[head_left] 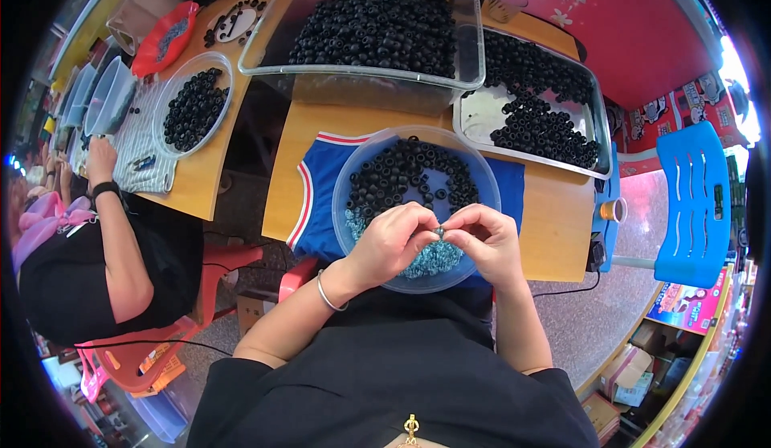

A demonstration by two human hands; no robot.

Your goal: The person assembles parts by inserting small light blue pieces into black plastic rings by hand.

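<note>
Head view: left hand point(395, 237) and right hand point(487, 243) meet over a round bowl point(488, 179).
Each pinches, thumb against forefinger, on one small piece point(439, 232) between their fingertips; black rings point(385, 176) lie beyond the hands, light-blue pieces point(434, 263) beneath and between them.

At the centre of the frame are two bare hands, one left hand point(392, 239) and one right hand point(488, 241), with one small piece point(439, 232) between them. Round clear tubs number two: one centre tub point(485, 176), one upper-left tub point(163, 98). There is one large clear bin point(361, 90) at top centre, one metal tray point(480, 114) upper right and one red dish point(148, 60) upper left. Black beads point(369, 30) are too many to count.
</note>
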